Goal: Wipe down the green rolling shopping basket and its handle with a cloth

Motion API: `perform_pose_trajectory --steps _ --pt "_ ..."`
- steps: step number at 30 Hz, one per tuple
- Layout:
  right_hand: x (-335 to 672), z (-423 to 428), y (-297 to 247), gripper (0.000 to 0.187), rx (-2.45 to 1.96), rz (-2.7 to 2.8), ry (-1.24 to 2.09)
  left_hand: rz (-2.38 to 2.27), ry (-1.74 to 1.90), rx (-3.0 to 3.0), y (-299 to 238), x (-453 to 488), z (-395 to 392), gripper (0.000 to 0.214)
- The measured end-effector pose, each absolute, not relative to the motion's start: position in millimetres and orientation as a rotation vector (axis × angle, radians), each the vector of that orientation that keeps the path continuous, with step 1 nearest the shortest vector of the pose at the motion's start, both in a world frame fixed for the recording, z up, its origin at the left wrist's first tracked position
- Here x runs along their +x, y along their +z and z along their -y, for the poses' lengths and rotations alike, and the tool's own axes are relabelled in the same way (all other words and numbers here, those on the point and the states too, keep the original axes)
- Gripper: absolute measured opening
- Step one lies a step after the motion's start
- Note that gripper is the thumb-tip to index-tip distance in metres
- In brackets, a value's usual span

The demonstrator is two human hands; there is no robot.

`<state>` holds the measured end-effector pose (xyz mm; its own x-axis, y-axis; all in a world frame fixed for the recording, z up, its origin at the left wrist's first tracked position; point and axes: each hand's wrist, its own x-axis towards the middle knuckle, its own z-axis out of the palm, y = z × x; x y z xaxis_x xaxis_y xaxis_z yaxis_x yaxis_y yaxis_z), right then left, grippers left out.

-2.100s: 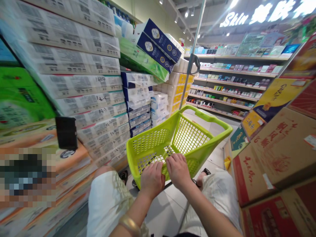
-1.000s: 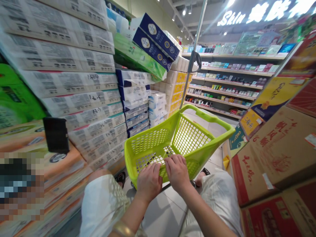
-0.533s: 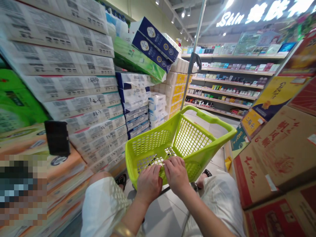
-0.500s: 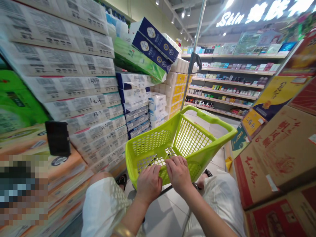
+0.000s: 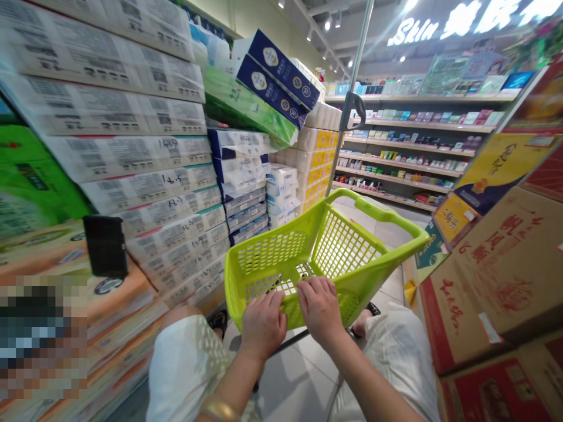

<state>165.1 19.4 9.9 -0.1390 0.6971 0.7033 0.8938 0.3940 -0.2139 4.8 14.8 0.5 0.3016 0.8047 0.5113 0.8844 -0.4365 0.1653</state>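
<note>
Between my knees stands a lime-green plastic shopping basket (image 5: 272, 249) with latticed walls and nothing in it. My left hand (image 5: 264, 322) is closed over its near rim, fingers curled inward over the edge. Just to the right, my right hand (image 5: 319, 306) grips the same rim, its fingertips also folded over the top. A small gap separates the two hands. At the far right end the basket has a moulded handle (image 5: 391, 217). A metal pole with a grey grip (image 5: 353, 111) rises behind the basket. My thumbs are mostly hidden.
Tall stacks of wrapped paper packs (image 5: 167, 176) line the left side, with blue tissue packs (image 5: 277, 76) leaning on top. A black upright holder (image 5: 105, 246) sits on orange packs. Cardboard cartons (image 5: 505, 258) crowd the right. Shelves of small goods (image 5: 413, 140) stand behind.
The view has shifted very slightly, so the basket's far end and the pole appear a little further right. Both hands keep their hold on the near rim.
</note>
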Motion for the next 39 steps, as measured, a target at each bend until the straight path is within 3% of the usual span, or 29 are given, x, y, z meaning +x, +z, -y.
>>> perform_pose_trajectory --steps 6,12,20,39 --pt "197 -27 15 0.02 -1.516 1.75 -0.463 1.641 -0.774 -2.376 2 3 -20 0.023" --pt "160 -19 8 0.018 -1.389 1.874 -0.346 1.613 -0.755 -2.402 2 0 -20 0.023" --pt "208 -25 17 0.019 -1.505 1.719 -0.499 1.621 -0.744 -2.361 0 -4 -21 0.02" --pt "170 -23 12 0.017 -1.455 1.794 -0.414 1.604 -0.705 -2.363 2 -7 -24 0.019"
